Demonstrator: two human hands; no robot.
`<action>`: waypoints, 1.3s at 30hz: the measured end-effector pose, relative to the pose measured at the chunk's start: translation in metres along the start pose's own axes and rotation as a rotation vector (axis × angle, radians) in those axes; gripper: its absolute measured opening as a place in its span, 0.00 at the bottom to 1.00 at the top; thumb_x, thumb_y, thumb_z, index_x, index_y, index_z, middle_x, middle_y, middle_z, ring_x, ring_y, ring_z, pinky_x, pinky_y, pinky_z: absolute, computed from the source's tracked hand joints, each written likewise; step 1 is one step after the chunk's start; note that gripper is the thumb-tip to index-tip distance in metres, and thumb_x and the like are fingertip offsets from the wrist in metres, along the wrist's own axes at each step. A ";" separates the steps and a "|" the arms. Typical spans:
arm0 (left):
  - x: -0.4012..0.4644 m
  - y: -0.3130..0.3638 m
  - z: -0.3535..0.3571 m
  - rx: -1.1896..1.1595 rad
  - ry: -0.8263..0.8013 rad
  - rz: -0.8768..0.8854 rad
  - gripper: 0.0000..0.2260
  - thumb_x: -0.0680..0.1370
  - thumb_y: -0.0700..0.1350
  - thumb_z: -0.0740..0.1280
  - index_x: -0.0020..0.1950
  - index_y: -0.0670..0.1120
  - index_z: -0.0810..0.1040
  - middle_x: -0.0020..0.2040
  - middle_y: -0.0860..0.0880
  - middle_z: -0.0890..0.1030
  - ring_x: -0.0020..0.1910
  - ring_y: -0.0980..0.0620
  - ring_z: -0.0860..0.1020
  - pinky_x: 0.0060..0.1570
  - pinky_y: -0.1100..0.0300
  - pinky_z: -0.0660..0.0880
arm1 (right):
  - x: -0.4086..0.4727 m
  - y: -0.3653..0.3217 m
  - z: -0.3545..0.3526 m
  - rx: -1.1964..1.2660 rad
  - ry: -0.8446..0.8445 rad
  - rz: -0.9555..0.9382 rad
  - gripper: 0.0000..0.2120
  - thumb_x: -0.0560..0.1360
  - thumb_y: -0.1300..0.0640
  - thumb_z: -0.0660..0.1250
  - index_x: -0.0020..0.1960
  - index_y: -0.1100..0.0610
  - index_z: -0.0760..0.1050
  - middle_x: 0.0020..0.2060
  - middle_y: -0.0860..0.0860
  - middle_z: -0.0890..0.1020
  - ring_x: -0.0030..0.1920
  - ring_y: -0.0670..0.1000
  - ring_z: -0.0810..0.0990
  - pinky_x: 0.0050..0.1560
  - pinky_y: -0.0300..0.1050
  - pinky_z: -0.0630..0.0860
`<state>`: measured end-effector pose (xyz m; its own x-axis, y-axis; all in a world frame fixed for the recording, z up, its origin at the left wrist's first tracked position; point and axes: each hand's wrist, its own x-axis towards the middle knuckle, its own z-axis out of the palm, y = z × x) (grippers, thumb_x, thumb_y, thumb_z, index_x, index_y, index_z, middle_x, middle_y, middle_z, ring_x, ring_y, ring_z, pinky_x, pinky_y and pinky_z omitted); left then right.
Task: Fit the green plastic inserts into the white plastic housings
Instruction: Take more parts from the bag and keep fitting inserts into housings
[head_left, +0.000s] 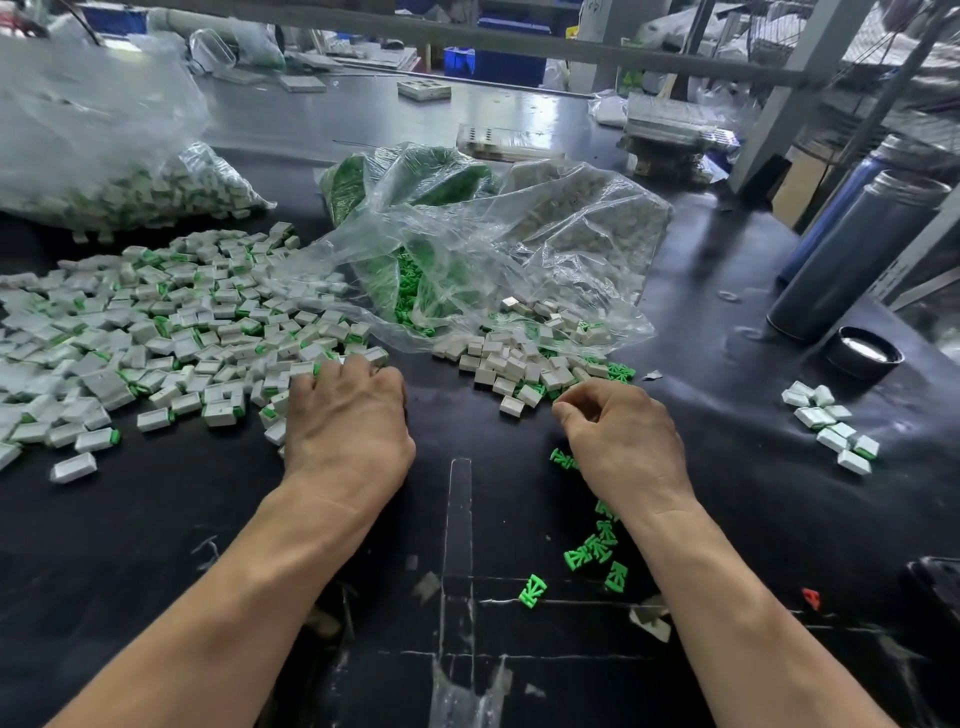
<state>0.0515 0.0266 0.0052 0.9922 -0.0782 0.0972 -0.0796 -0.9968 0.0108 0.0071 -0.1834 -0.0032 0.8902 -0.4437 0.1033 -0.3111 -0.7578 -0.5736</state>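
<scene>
Right grip (618, 431) just behind white housings (511, 369)

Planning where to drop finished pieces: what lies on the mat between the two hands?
In the head view, the stretch between the left hand and the right hand is bare black mat, apart from a pale tape outline nearer the wrists.

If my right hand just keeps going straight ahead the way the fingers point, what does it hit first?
Most likely the small heap of empty white housings just beyond the right hand, with a few loose green inserts among them. The clear plastic bag lies behind that. Depth is hard to judge from this view.
</scene>
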 end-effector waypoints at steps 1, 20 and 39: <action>-0.001 0.001 0.002 -0.025 0.034 0.017 0.13 0.79 0.45 0.63 0.62 0.55 0.77 0.59 0.50 0.74 0.62 0.46 0.71 0.63 0.50 0.64 | 0.000 0.000 0.000 0.005 0.002 -0.007 0.05 0.79 0.47 0.71 0.51 0.44 0.85 0.48 0.45 0.86 0.53 0.52 0.82 0.52 0.46 0.73; -0.012 0.035 0.028 -0.480 0.092 0.495 0.20 0.83 0.43 0.61 0.75 0.54 0.72 0.78 0.56 0.68 0.78 0.57 0.60 0.76 0.60 0.51 | 0.005 -0.010 0.021 -0.103 0.055 -0.191 0.06 0.79 0.49 0.71 0.53 0.49 0.83 0.52 0.49 0.81 0.59 0.53 0.79 0.54 0.46 0.72; -0.018 0.035 0.008 -1.452 0.077 0.207 0.08 0.78 0.43 0.74 0.55 0.52 0.84 0.45 0.56 0.86 0.44 0.59 0.83 0.45 0.68 0.77 | -0.010 -0.019 0.013 0.947 -0.200 -0.258 0.10 0.77 0.65 0.74 0.49 0.51 0.84 0.42 0.48 0.88 0.43 0.43 0.85 0.45 0.32 0.77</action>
<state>0.0321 -0.0070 -0.0042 0.9477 -0.1665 0.2722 -0.2869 -0.0713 0.9553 0.0078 -0.1587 -0.0038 0.9598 -0.1644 0.2273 0.2153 -0.0876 -0.9726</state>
